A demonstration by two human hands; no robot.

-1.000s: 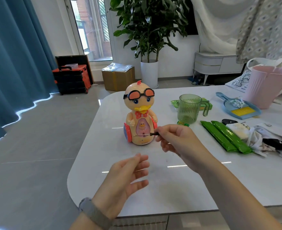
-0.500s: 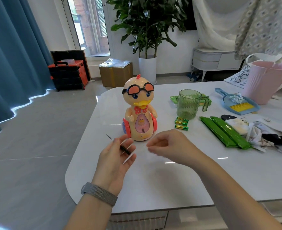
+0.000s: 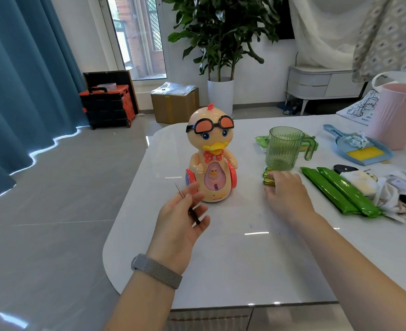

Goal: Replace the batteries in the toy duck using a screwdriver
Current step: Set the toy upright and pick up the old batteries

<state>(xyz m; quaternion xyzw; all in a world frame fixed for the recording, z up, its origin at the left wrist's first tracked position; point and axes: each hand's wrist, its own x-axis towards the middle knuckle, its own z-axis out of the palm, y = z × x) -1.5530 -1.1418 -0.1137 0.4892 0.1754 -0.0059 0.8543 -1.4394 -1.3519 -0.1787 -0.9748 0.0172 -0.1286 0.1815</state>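
right of the toy duck (image 3: pixel 211 156), my right hand (image 3: pixel 285 189) lies palm down on the white table (image 3: pixel 257 259), straight fingers touching the green batteries (image 3: pixel 268 178) at the foot of the green cup (image 3: pixel 283 149); nothing pinched yet. batteries lie stacked side by side, long axes roughly left-right, directly under my fingertips, so right hand is clearly the nearer one. left hand (image 3: pixel 181 217) sits in front of the duck, palm up, fingers loosely holding the screwdriver (image 3: pixel 188 204) with its tip pointing up and away to the left. duck stands upright facing me, so i can't see its battery cover. likely next: curl the fingers round the batteries.
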